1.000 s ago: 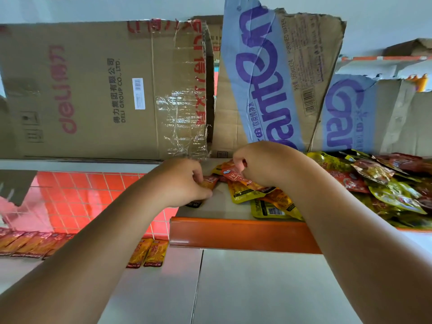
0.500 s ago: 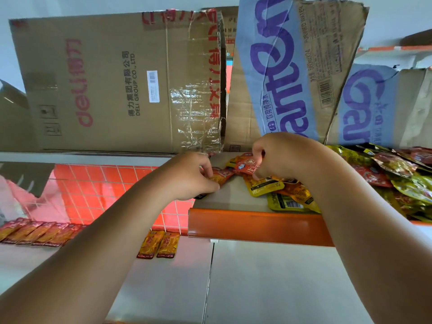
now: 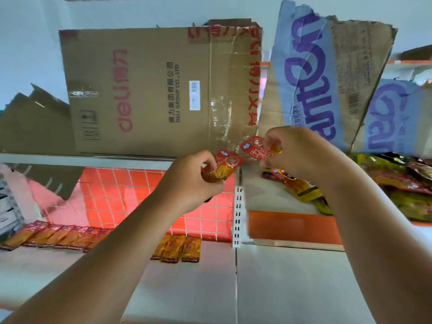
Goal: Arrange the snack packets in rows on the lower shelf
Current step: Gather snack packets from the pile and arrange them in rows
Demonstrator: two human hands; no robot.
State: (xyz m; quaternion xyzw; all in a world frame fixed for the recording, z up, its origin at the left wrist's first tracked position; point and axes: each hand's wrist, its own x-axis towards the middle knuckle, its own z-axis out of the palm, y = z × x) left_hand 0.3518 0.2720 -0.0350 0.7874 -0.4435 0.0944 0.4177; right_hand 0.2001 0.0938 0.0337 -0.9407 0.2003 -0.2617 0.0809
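three orange snack packets (image 3: 177, 250) lie side by side at the back of the lower shelf (image 3: 280, 288), with a longer row (image 3: 58, 237) of the same kind further left. the upper shelf (image 3: 292, 225) on the right carries a loose pile (image 3: 397, 183) of yellow, red and green packets. a flattened deli carton (image 3: 152, 90) leans behind. my left hand (image 3: 189, 181) is curled, pinching a glossy red packet (image 3: 225, 166) with orange contents; my right hand (image 3: 297, 150) pinches another red packet (image 3: 254, 148) just beside it, above the shelves.
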